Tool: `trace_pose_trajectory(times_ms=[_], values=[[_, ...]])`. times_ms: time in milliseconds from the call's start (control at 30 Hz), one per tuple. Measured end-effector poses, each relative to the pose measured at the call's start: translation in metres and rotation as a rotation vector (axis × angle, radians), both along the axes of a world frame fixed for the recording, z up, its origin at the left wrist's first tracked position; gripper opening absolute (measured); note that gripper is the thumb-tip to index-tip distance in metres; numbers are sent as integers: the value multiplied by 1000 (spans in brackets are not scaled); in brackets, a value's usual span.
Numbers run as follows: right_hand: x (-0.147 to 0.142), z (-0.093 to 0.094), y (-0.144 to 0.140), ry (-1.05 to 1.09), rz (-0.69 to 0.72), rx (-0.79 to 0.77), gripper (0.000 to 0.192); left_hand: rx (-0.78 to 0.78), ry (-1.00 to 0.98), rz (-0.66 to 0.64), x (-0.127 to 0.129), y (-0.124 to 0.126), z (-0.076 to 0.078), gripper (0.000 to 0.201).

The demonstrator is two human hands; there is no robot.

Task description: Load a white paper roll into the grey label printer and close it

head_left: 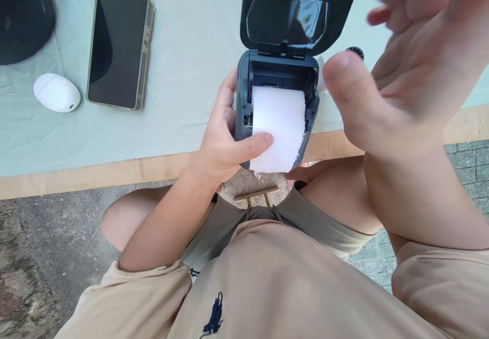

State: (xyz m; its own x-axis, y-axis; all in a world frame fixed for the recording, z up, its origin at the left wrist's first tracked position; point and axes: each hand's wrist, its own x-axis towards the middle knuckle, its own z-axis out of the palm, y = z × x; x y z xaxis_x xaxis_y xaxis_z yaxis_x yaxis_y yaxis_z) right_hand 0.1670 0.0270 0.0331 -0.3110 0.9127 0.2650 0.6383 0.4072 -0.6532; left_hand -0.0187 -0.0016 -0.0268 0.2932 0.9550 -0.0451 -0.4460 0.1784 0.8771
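The small printer (277,99) sits at the desk's (191,48) near edge, lid up, held in the left hand (223,135), whose thumb presses the white paper roll (280,125). The right hand (405,69) hovers wide, empty, just right of it. A phone (119,47) and white case (56,92) lie well left.

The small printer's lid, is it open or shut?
Open. The lid stands tilted back from the printer, exposing the white paper roll, which the left hand touches.
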Motion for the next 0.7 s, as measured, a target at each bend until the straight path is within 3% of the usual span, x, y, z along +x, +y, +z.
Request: trace_pose_trajectory(times_ms=[100, 267, 400, 700], values=[[-4, 4, 0, -4, -55, 66, 41, 3, 0, 8, 1, 1, -2, 61], [-1, 1, 2, -22, 187, 376, 25, -73, -36, 18, 0, 0, -5, 77], [3, -7, 1, -45, 270, 419, 22, -108, -31, 42, 0, -3, 0, 76], [6, -10, -1, -109, 253, 411, 19, -113, 9, 52, 1, -1, 1, 81]])
